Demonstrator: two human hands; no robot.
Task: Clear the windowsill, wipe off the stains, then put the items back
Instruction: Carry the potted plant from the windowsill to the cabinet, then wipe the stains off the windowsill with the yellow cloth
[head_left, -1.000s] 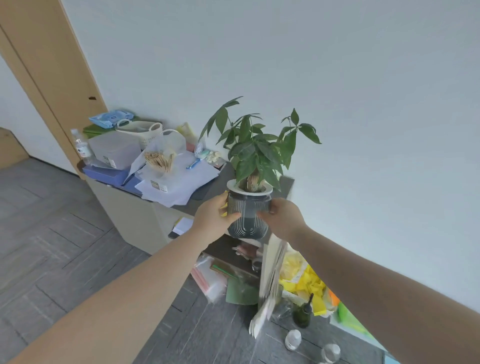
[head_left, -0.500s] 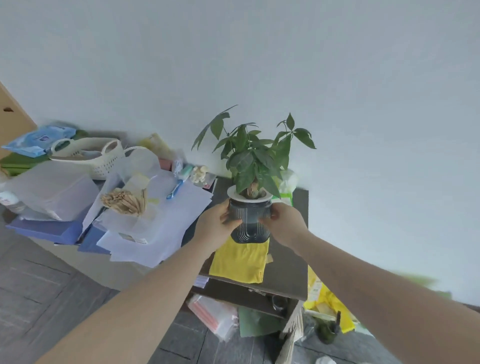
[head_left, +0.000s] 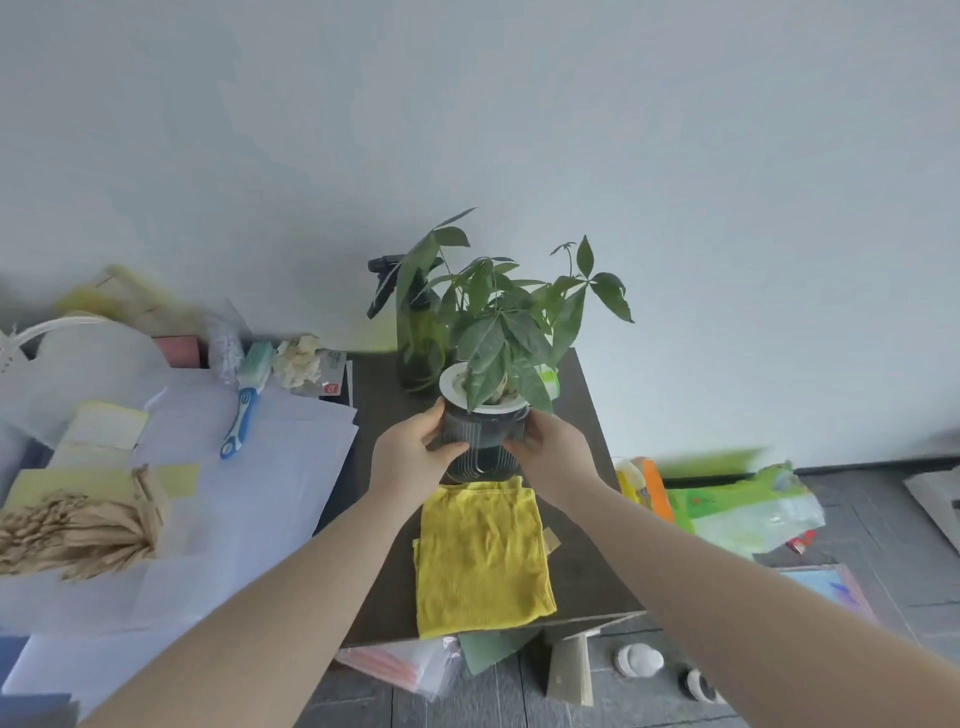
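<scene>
A green leafy plant in a dark ribbed pot with a white rim (head_left: 480, 444) is held over the dark cabinet top (head_left: 384, 400). My left hand (head_left: 410, 457) grips the pot's left side and my right hand (head_left: 553, 452) grips its right side. The pot's base is at the far edge of a folded yellow cloth (head_left: 483, 556) that lies flat on the cabinet; whether it rests on the top I cannot tell. A dark green spray bottle (head_left: 415, 332) stands behind the pot against the wall, partly hidden by leaves.
White papers (head_left: 249, 493), a blue-handled brush (head_left: 241, 410), a crumpled tissue (head_left: 298, 358), a white basket (head_left: 78, 374) and brown paper shreds (head_left: 78, 535) crowd the left. Plastic bags (head_left: 743, 509) and small bottles (head_left: 639, 660) lie on the grey floor at right.
I have stepped closer and look down more steeply. Both hands have carried the plant forward and lower, over the cabinet top, just beyond the yellow cloth.
</scene>
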